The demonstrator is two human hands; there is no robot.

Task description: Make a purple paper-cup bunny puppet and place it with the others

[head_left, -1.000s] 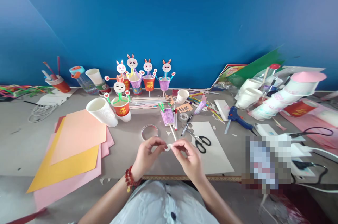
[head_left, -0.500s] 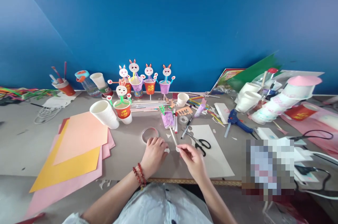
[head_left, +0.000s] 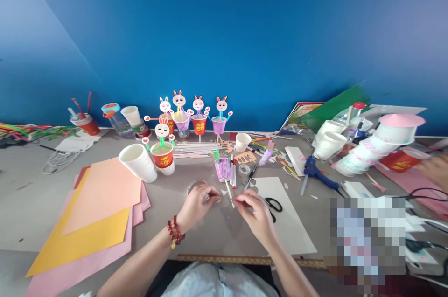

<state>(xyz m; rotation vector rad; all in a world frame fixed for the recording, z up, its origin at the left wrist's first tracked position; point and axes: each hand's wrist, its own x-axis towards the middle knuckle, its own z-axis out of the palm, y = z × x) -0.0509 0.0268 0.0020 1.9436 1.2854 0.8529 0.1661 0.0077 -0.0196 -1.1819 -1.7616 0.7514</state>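
Observation:
My left hand point(head_left: 200, 203) is closed in a pinch, with a small white paper piece point(head_left: 206, 198) partly showing between the fingers. My right hand point(head_left: 254, 210) is also pinched, its fingertips at the lower end of a white paper stick point(head_left: 228, 192). Whether they grip the stick or a tiny piece there is hidden. The stick runs up to a purple-coloured paper cup point(head_left: 223, 169), which lies tilted with green pipe cleaners point(head_left: 216, 156) poking out. Behind my left hand is a clear tape roll point(head_left: 196, 186). Black-handled scissors point(head_left: 273, 204) lie beside my right hand.
Several rabbit-faced cups point(head_left: 199, 124) stand along the blue wall. Stacked white cups point(head_left: 138, 162) and coloured paper sheets point(head_left: 101, 199) are on the left. A blue glue gun point(head_left: 320, 173), a white sheet point(head_left: 290, 222) and a cup tower point(head_left: 374, 145) are on the right. Another hand point(head_left: 436, 166) shows at the right edge.
My left hand has lifted from the table, and the white piece by its fingertips no longer lies there. My right fingers stay near the stick's end. Another hand has appeared at right; the view has shifted.

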